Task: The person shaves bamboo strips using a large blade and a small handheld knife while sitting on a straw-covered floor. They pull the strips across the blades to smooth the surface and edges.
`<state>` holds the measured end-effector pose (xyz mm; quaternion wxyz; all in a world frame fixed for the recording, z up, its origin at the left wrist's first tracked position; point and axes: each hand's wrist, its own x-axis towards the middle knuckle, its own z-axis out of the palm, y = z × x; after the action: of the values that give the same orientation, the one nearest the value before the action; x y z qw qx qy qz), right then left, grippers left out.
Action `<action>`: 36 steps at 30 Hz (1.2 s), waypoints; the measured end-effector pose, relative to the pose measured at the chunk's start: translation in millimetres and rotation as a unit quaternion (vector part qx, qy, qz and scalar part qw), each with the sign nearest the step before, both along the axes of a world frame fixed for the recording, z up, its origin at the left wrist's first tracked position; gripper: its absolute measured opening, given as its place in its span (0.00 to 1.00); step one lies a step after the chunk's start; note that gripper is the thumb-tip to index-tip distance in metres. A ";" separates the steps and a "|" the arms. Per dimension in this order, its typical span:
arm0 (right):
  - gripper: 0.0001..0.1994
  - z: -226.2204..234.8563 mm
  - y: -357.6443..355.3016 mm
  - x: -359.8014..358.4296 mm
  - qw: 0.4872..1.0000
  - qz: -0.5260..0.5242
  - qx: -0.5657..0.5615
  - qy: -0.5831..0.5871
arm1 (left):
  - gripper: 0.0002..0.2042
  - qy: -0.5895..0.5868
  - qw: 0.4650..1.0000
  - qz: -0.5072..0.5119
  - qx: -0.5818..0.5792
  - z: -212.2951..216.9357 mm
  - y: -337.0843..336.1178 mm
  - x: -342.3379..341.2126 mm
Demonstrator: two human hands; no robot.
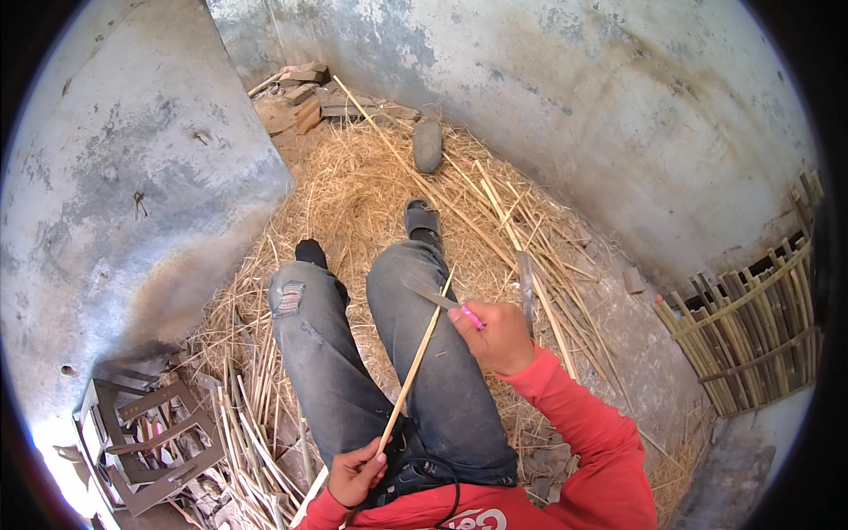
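Note:
My right hand (501,336) grips a knife (435,297) with a pink handle, its grey blade resting against a thin bamboo strip (415,362). The strip runs slantwise over my right thigh, from near my knee down to my lap. There my left hand (356,471) pinches its lower end. I sit with both legs in grey jeans (336,371) stretched out over straw.
Straw and long bamboo strips (495,221) cover the floor between concrete walls. A woven bamboo basket (751,336) stands at the right. A metal frame (146,433) lies at the lower left, bricks (300,93) at the far corner, and a dark sandal (427,146) beyond my feet.

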<state>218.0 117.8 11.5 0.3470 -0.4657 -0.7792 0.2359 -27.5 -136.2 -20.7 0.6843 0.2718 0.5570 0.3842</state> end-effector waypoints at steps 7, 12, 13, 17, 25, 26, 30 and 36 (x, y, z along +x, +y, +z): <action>0.24 -4.8 2.1 -10.2 0.998 0.050 -0.024 -0.024 | 0.20 0.188 0.973 -0.054 0.123 42.8 52.2 13.0; 0.24 -5.1 1.7 -11.1 0.997 0.057 -0.013 -0.054 | 0.20 0.191 0.966 0.003 0.174 37.4 127.0 38.1; 0.26 -4.7 1.1 -13.5 0.996 0.052 0.000 -0.067 | 0.20 0.191 0.966 0.005 0.176 26.6 129.6 40.4; 0.29 -13.1 1.0 -13.3 0.992 0.052 0.062 -0.098 | 0.11 0.313 0.886 0.073 0.335 14.9 129.2 52.0; 0.30 -15.1 1.2 -18.1 0.987 0.067 0.100 -0.109 | 0.08 0.231 0.944 0.077 0.223 -1.9 115.6 50.7; 0.30 -15.0 0.9 -19.0 0.985 0.071 0.108 -0.112 | 0.08 0.230 0.945 0.077 0.221 -5.4 109.7 50.1; 0.29 -19.4 1.1 -20.5 0.986 0.079 0.110 -0.101 | 0.07 0.159 0.966 0.103 0.175 2.4 93.5 51.0; 0.26 -14.0 51.2 13.9 0.988 -0.090 0.121 -0.019 | 0.09 0.114 0.979 0.100 0.137 5.7 25.4 47.1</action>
<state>231.9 168.9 -2.5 0.4056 -0.4929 -0.7633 0.0993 19.6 -110.8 -15.0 0.5312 0.3477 0.5977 0.4896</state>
